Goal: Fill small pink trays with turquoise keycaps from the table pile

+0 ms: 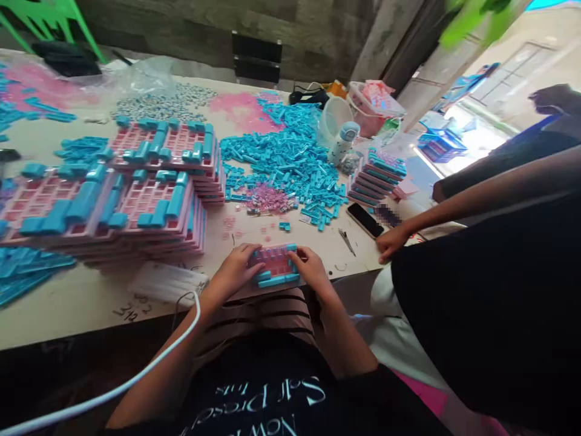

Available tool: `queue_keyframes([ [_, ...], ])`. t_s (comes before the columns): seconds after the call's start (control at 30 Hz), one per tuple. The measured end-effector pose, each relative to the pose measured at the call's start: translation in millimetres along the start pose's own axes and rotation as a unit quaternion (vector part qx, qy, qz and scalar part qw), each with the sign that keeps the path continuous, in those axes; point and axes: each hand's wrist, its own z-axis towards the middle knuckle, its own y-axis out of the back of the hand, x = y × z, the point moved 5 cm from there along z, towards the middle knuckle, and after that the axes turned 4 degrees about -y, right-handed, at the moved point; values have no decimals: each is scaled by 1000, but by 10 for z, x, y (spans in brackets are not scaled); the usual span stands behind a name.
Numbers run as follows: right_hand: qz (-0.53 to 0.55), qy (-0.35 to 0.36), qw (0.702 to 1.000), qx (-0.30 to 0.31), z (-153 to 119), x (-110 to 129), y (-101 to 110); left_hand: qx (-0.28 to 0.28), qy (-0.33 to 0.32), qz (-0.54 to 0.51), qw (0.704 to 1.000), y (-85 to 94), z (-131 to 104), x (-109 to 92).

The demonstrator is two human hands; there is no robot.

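Note:
Both my hands are at the table's front edge, around a small pink plastic grid frame (275,264) with light-blue plastic pieces along its edges. My left hand (240,266) grips the frame's left side, thumb across its face. On the right side, my right hand (312,269) has its thumb and fingers closed on the top right corner, near a blue piece. Any smaller part under these fingertips is hidden. Just beyond the frame are a loose blue piece (284,226) and a small heap of pink bits (270,198).
Stacks of similar frames (157,203) stand at left, another stack (376,175) at right. A large pile of blue pieces (290,151) lies behind. Tweezers (347,241) and a phone (365,219) lie near another person's hand (393,243). A white cable (172,348) crosses my left arm.

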Motion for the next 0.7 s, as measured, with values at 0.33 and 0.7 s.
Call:
queue_keyframes([
  [0.33,-228,156,960,-37,1004,194,-58,-54,-1,69,996,73,-111,81],
  [0.7,-289,139,947,-13,1254,233,-200,-87,46,33,995,376,-370,155],
])
